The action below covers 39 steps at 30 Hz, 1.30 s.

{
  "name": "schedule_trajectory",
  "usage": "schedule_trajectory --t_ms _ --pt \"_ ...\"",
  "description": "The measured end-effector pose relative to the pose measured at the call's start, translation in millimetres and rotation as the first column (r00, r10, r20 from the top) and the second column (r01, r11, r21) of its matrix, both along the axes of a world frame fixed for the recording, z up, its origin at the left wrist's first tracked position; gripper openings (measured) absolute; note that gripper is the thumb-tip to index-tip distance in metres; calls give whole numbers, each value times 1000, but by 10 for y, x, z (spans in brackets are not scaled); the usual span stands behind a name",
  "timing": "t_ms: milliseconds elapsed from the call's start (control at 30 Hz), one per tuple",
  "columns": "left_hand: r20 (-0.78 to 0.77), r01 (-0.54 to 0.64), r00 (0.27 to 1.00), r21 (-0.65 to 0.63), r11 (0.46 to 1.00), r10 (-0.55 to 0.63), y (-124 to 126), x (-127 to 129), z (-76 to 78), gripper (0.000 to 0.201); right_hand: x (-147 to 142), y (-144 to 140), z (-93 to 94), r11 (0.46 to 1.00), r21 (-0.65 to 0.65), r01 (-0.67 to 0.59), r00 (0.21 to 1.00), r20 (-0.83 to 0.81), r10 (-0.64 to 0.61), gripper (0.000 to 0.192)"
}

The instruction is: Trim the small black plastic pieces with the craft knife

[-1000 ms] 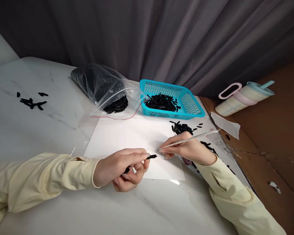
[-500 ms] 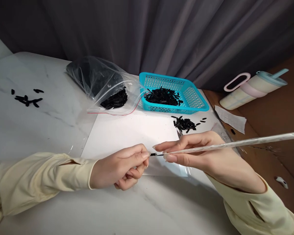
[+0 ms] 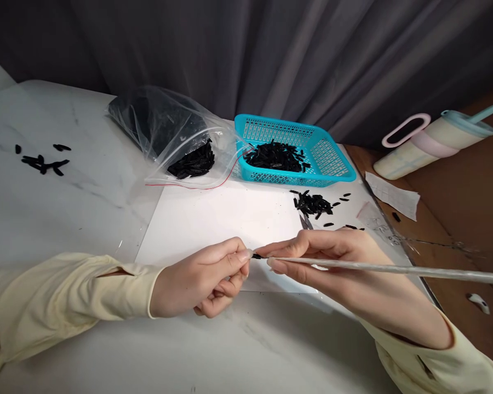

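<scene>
Over the white sheet, my left hand (image 3: 213, 276) pinches a small black sliver (image 3: 257, 256) between thumb and fingertips. My right hand (image 3: 324, 260) closes its thumb and fingers on a long, thin, pale rod (image 3: 370, 267) that runs out past the right edge of the view. The near end of the rod meets the black sliver between the two hands; my fingers cover its very tip. Just beyond my right hand lie a pile of black slivers (image 3: 313, 204) and a pointed metal blade tip (image 3: 306, 222).
A blue perforated basket (image 3: 298, 178) holds many black slivers. Left of it lies a clear zip bag (image 3: 156, 156) with more of them. Several loose slivers (image 3: 45, 164) are at far left. A tumbler (image 3: 431, 145) and a paper strip (image 3: 392, 196) lie at right.
My right hand has moved slightly left, closer to my left hand, and the rod's far end has tipped downward. The view has shifted a little. My left hand keeps its pinch.
</scene>
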State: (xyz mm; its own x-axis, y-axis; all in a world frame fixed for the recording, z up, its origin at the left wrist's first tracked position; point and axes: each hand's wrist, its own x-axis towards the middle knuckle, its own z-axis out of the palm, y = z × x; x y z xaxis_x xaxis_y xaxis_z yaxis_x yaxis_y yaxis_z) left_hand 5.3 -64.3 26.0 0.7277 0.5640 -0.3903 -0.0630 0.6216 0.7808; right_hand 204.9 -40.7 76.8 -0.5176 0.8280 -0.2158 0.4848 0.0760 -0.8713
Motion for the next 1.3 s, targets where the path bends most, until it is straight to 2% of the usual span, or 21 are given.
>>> schedule_trajectory --t_ms 367,633,767,900,967,1133,1200,1300 --pt "-21 -8 1000 -2 1000 8 -15 0 3 30 2 11 20 1000 28 -13 999 41 12 15" --pt "-18 -10 1000 -38 999 9 1 3 -11 30 -30 -45 -5 991 127 -37 995 94 25 19" --pt "-54 -34 998 -70 997 31 15 15 -10 29 -61 -161 -93 953 292 -84 980 198 26 13" --pt "-97 -57 994 -100 993 47 27 22 13 27 -67 -306 -224 865 455 -210 965 238 109 26" --pt "-102 -68 993 -101 993 57 30 20 24 27 -63 -339 -257 844 493 -212 966 234 106 28" --pt "-82 -67 995 -83 994 60 36 16 36 28 -81 -255 -165 946 322 -44 980 198 -22 17" --pt "-76 -66 995 -86 994 60 34 15 42 28 -93 -202 -108 963 270 2 980 190 -56 13" --pt "-79 -65 995 -85 994 58 31 14 48 28 -98 -152 -67 978 205 28 980 188 -67 20"
